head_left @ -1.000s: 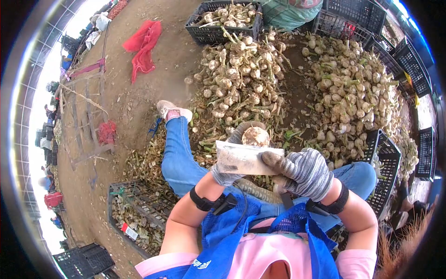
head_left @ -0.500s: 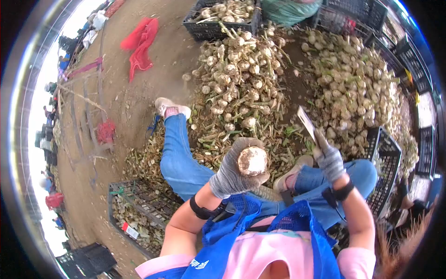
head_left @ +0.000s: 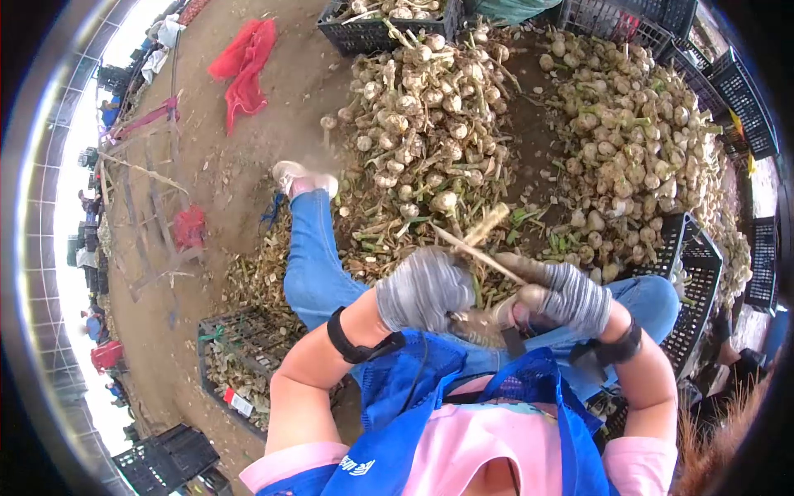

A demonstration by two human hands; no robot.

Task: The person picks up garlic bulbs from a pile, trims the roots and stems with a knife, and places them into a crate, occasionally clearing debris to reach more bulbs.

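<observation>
My left hand, in a grey knit glove, is closed with its back to the camera. It grips a garlic bulb that the hand hides; only the pale stalk sticks out, up and to the right. My right hand, gloved the same way, grips the handle of a knife. The blade shows edge-on as a thin line crossing the stalk. Both hands are close together above my lap.
Two big piles of untrimmed garlic lie ahead. A black crate of garlic stands beyond them, a crate with trimmings at lower left, and another crate to the right. A red mesh bag lies on the dirt. Cut stalks litter the ground by my jeans.
The right hand swung the knife out to the right, then brought it back to the left hand. The left hand turned over, hiding the bulb; the blade now crosses the stalk.
</observation>
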